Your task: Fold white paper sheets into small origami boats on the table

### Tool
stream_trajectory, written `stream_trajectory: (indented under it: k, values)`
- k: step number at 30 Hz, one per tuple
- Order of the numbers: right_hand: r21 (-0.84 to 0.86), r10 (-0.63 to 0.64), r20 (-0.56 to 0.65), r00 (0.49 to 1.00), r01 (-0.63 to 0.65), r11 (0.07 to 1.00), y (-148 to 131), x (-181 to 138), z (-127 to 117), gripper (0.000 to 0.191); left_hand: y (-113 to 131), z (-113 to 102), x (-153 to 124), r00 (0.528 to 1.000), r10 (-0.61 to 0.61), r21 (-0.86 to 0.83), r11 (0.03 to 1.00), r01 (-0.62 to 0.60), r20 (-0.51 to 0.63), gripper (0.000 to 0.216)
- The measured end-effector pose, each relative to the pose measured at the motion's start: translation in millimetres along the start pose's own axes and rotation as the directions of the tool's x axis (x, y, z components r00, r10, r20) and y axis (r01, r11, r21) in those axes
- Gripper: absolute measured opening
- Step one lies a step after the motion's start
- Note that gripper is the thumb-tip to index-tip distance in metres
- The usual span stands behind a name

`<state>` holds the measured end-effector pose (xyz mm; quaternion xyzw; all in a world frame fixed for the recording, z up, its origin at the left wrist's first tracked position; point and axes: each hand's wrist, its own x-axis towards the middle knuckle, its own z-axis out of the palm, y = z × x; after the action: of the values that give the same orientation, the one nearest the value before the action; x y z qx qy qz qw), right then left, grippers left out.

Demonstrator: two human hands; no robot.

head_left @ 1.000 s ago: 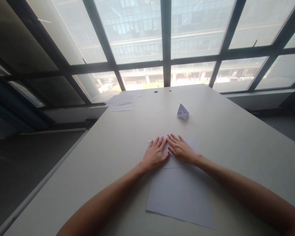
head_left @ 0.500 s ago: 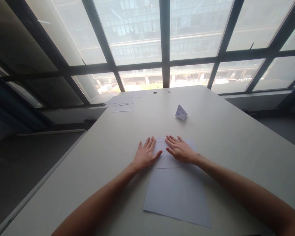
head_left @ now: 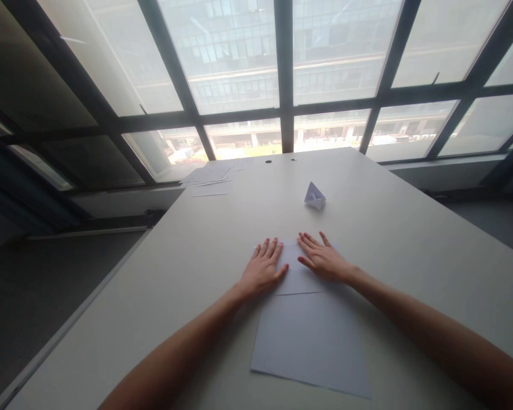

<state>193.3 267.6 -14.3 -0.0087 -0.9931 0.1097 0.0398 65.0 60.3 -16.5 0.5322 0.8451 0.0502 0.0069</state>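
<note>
Clock centred on the paper, wearer at 6. Since a second ago the fingertips have parted: they nearly met then, and now a strip of paper shows between. Against half a second ago, the right hand [head_left: 325, 262] has slid toward 3 o'clock; the left hand [head_left: 261, 270] has slipped a little that way too. Both lie palm-down, fingers spread, on the 12 o'clock end of the white paper [head_left: 310, 344], grasping nothing. We judge this as smoothing, crease being pressed outward. The paper hardly moved; near half uncovered toward 6. Upper layer [head_left: 297, 282]: flap or separate piece, we can't tell. Folded paper shape [head_left: 315, 197] at 12, apart; loose papers [head_left: 211, 172] at 11, farther off on the table [head_left: 175, 273].
</note>
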Motion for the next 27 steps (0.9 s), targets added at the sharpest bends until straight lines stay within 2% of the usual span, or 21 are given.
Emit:
stream_trajectory:
  k: [4, 8, 13, 18, 23, 25, 27]
  values:
    - [-0.072, 0.107, -0.052, 0.993, -0.11, 0.991, 21.3, -10.3, -7.8, 0.071, -1.9, 1.3, -1.3, 1.0, -0.015, -0.005, 1.0, 0.015, 0.006, 0.072]
    - [-0.086, 0.126, -0.171, 0.977, -0.142, 0.986, 6.3, -7.5, -8.6, 0.071, -1.0, 0.5, -0.6, 0.999, -0.035, -0.018, 0.999, 0.035, 0.005, 0.072]
    - [0.005, 0.017, -0.037, 0.999, -0.017, 1.0, -27.2, 3.5, 2.9, 0.072, 4.7, -0.2, 0.2, 0.998, -0.066, -0.048, 0.997, 0.065, -0.024, 0.075]
    - [-0.003, 0.029, -0.027, 0.999, -0.029, 1.0, -25.9, 3.6, 8.2, 0.072, 10.2, -0.5, 0.0, 0.994, -0.095, -0.065, 0.994, 0.091, -0.052, 0.073]
    - [-0.092, 0.172, -0.094, 0.981, -0.18, 0.979, -4.5, -8.8, 2.5, 0.075, 9.3, -1.0, -0.8, 0.995, -0.091, -0.065, 0.994, 0.088, -0.05, 0.072]
    - [-0.107, 0.24, -0.138, 0.961, -0.256, 0.961, -3.6, -9.5, 1.7, 0.078, 9.1, -1.0, -1.0, 0.995, -0.089, -0.069, 0.994, 0.085, -0.047, 0.072]
    - [-0.094, 0.25, -0.173, 0.953, -0.269, 0.959, -9.4, -5.6, 3.0, 0.08, 9.5, -0.6, -1.0, 0.995, -0.092, -0.073, 0.993, 0.089, -0.047, 0.071]
